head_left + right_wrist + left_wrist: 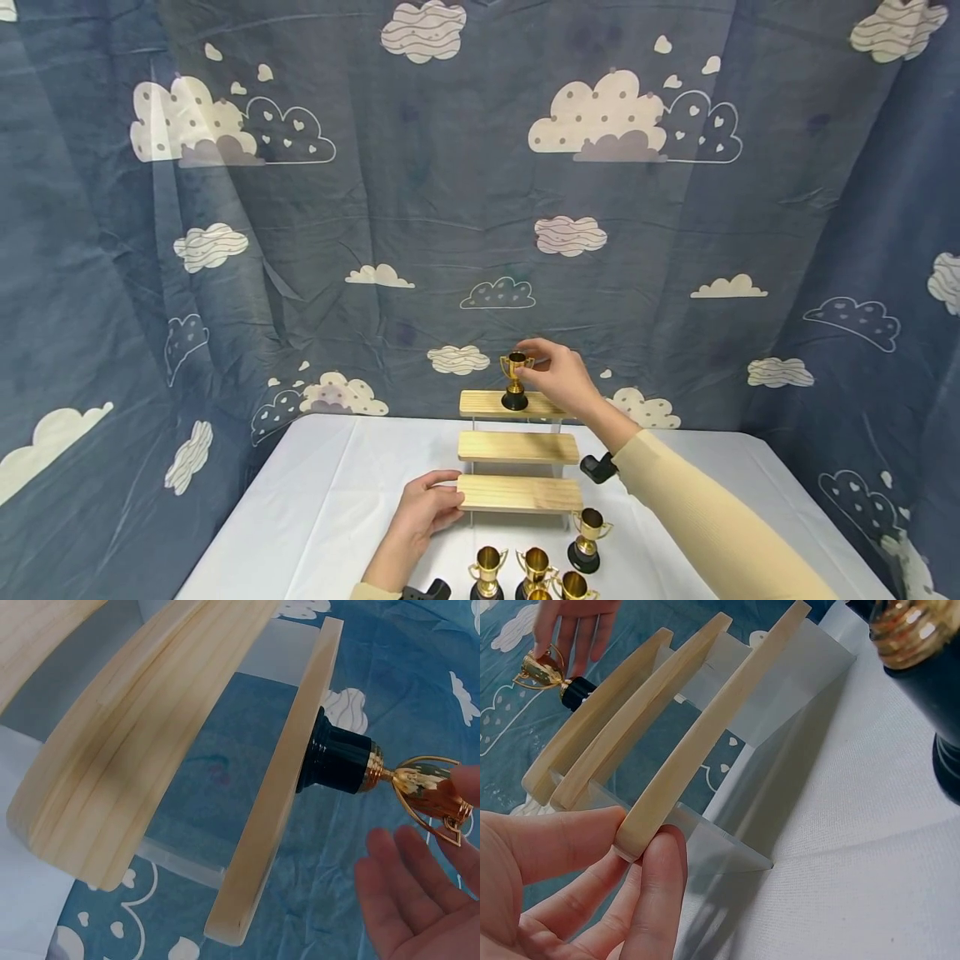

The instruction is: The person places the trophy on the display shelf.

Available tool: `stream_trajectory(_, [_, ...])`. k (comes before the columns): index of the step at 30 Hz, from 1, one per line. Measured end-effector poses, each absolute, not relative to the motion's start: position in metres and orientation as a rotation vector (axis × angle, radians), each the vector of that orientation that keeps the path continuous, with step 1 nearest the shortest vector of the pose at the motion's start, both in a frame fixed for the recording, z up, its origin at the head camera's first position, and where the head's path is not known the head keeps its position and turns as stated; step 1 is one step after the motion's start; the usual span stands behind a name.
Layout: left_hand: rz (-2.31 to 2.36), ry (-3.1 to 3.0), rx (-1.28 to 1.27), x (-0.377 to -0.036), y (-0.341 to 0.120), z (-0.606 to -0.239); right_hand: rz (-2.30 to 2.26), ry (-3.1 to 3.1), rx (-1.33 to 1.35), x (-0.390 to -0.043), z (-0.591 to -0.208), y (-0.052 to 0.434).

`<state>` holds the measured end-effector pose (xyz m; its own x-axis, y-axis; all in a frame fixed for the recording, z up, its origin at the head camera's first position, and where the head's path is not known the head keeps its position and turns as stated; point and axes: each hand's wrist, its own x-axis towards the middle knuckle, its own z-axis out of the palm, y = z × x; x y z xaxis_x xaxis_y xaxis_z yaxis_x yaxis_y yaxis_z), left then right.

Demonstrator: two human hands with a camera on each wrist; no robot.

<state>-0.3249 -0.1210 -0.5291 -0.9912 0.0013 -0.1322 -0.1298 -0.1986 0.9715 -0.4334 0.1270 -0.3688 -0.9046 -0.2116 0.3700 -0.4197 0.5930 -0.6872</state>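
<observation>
Item: small gold plastic trophy cup with a round black base (515, 379), standing upright on the top step of a three-step stand of pale wooden planks on clear acrylic sides (517, 447), directly under the fingertips of the right hand (558, 377). Right hand: fingers gathered at the cup's rim and handle; the wrist view shows them loosely spread beside the cup, and whether they pinch it cannot be told. Left hand (425, 508): thumb and fingers clamped on the left end of the lowest plank, thumb on top, fingers beneath. Stand: set on the white cloth-covered surface (322, 500), between the two hands. Further stock: four more gold trophy cups with black bases (536, 567), grouped on the surface just right of the left hand and below the right forearm, one nearest the stand's lower right corner. Backdrop: blue fabric printed with white clouds (420, 208), beyond both hands.
</observation>
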Motion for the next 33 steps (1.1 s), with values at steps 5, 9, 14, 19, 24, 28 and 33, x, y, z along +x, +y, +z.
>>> stream_trajectory(5, [2.36, 1.93, -0.17, -0.326, -0.121, -0.529, 1.231, -2.582, 0.517, -0.432, -0.368, 0.132])
stream_trajectory(9, [2.361, 1.929, -0.177, -0.327, -0.121, -0.531, 1.23, -2.591, 0.527, -0.431, -0.367, 0.134])
stream_trajectory(14, [2.348, 1.936, -0.189, -0.326, -0.121, -0.531, 1.219, -2.594, 0.541, -0.428, -0.363, 0.136])
stream_trajectory(19, [2.342, 1.94, -0.197, -0.326, -0.12, -0.527, 1.222, -2.569, 0.535, -0.422, -0.358, 0.141])
stream_trajectory(24, [2.352, 1.928, -0.212, -0.327, -0.119, -0.526, 1.193, -2.536, 0.539, -0.417, -0.354, 0.146])
stream_trajectory(28, [2.351, 1.926, -0.209, -0.327, -0.119, -0.526, 1.188, -2.53, 0.535, -0.414, -0.353, 0.152])
stream_trajectory(33, [2.348, 1.932, -0.199, -0.325, -0.118, -0.528, 1.192, -2.521, 0.509, -0.404, -0.35, 0.159])
